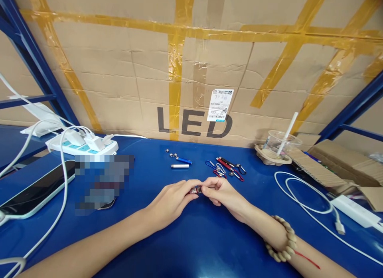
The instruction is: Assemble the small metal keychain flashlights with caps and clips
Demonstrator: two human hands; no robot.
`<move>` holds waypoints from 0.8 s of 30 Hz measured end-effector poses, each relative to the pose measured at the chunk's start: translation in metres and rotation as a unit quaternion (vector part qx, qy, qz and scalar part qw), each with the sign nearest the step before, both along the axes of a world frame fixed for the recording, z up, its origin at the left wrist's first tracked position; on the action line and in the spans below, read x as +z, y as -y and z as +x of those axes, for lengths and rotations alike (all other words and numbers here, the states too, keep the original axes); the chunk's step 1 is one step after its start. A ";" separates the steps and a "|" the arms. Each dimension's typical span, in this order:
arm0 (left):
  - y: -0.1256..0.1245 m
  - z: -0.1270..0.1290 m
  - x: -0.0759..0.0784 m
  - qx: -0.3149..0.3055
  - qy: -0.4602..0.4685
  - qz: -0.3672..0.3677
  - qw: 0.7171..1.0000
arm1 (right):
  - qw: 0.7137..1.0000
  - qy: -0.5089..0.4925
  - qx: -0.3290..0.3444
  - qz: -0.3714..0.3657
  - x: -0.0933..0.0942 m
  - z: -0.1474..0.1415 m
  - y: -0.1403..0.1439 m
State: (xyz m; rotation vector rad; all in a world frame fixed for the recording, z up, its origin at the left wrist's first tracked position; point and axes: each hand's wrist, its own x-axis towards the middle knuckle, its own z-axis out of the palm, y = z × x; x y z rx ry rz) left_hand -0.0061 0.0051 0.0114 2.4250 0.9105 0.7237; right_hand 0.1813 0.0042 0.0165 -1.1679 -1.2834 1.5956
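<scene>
Your bare left hand (174, 198) and right hand (220, 191) pinch 1 small dark-and-red cylindrical piece (196, 189) over the smooth blue tabletop (191, 248); a loosened fingertip hold could let it slip and roll

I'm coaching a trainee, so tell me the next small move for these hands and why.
Probably a gentle twist with the right hand while the left hand steadies the small reddish part: both hands pinch it, one from each side, and the loose metal bits near the silver tube suggest pieces that may screw together.
</scene>
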 end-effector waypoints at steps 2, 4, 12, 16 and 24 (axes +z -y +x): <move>-0.001 0.000 -0.001 -0.009 -0.006 0.020 1.000 | 1.000 0.001 0.003 -0.001 0.001 -0.001 0.000; -0.002 0.000 -0.002 -0.014 -0.005 0.044 0.999 | 1.000 0.006 0.007 0.000 0.002 -0.001 0.001; -0.003 0.000 -0.003 0.010 -0.018 0.119 0.993 | 1.000 0.023 -0.005 -0.004 0.002 -0.001 0.003; -0.001 0.001 0.000 0.024 -0.031 0.118 0.992 | 0.999 0.037 -0.012 -0.009 0.005 -0.002 0.004; 0.003 0.001 0.001 0.054 -0.039 0.121 0.990 | 0.998 0.052 -0.020 -0.004 0.007 -0.004 0.006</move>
